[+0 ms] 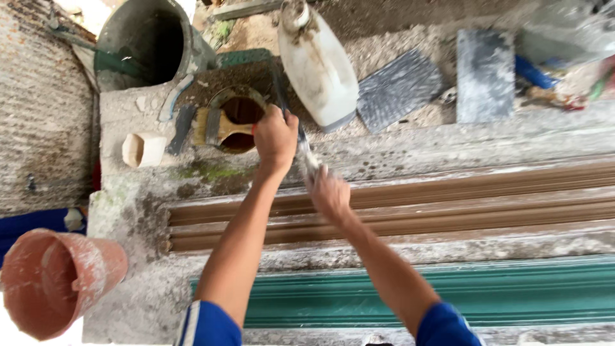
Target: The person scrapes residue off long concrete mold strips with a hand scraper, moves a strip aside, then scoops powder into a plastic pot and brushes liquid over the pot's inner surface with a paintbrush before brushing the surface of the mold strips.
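My left hand is closed around a long thin dark tool, just right of an open can of brown paint. My right hand grips the same tool's pale, smeared near end, above the long brown moulded strips lying across the concrete ledge. A flat brush with a wooden handle rests across the can's rim. What kind of tool I hold cannot be told for sure.
A dirty white plastic jug lies just beyond my hands. A grey bucket stands far left, a reddish bucket near left. Two grey slabs lie on gravel. A green moulded strip runs nearest me.
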